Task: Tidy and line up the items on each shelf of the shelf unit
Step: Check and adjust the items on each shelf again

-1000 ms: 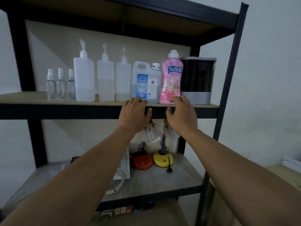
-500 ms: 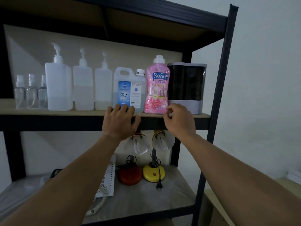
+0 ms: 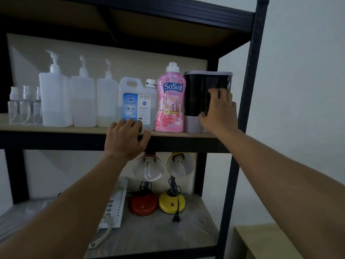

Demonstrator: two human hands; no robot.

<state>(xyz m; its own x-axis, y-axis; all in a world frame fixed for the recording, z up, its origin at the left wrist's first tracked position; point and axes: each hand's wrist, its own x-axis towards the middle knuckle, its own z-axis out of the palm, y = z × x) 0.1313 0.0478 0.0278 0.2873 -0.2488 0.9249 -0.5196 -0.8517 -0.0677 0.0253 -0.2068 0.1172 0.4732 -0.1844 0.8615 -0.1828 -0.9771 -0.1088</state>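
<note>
At the left end of the upper shelf (image 3: 56,130) stand three small clear spray bottles (image 3: 24,106), the leftmost close to the picture's edge and all three faint in the dim light. Next along are three white pump bottles (image 3: 56,101), set side by side, their contents hard to make out. To their right stands a clear jug (image 3: 137,103) with a blue and white label; the label's foot is hidden behind the left hand (image 3: 124,139). That hand rests on the shelf's front edge just before the jug, fingers loosely spread and laid over the board, thumb out to the right, holding nothing. Just beside the jug stands the pink SoSoft bottle (image 3: 170,100), upright, touching or nearly touching (I cannot tell which) the black container (image 3: 197,94) at the shelf's right end. The right hand (image 3: 219,111) lies against that container's front right side, fingers spread on the dark wall and thumb low near its pale base; the hand covers the container's right lower corner. On the lower shelf (image 3: 197,232), a white telephone (image 3: 115,204) is partly hidden by the left forearm, its coiled cord trailing toward the front edge. Right of it stand a red desk lamp (image 3: 143,202) and a yellow desk lamp (image 3: 171,201), their shades tucked under the upper shelf.
</note>
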